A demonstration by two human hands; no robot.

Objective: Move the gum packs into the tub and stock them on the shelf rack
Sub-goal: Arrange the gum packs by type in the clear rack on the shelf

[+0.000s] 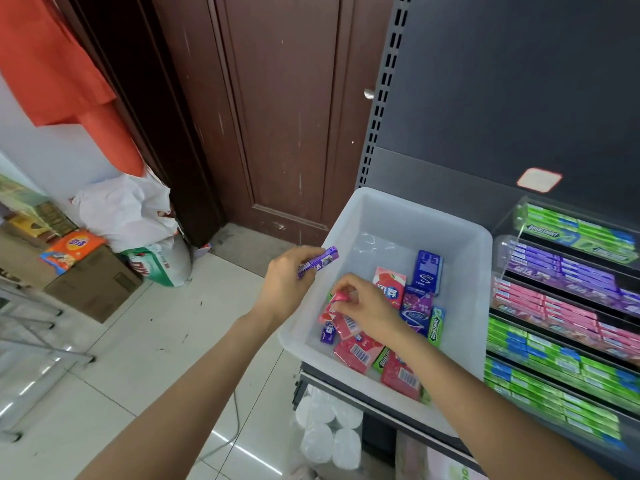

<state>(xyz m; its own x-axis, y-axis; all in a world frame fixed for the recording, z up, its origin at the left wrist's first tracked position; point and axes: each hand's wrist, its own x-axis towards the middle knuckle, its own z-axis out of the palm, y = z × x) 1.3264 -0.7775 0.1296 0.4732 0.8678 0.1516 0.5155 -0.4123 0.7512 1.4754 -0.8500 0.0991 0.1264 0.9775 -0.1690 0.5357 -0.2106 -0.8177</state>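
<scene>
Two hands work over a translucent white plastic tub (408, 216) that sits on a dark shelf, left of a tiered clear acrylic gum rack (568, 306). The left hand (285, 282) is at the tub's left rim, its fingers curled round one slim purple gum pack (318, 262), which lies across the fingers and sticks out to the far right, over the rim. The right hand (367, 310) reaches down into the tub; its fingers (341, 299) pinch one small pink gum pack (337, 298) by its far end, just above the loose packs.

About eleven loose packs lie in the tub's near half: four or five pink, three green, one dark blue box (428, 271), the rest purple or blue; some are hidden under the arm. The rack shows six rows: green, purple, pink, then three green.
</scene>
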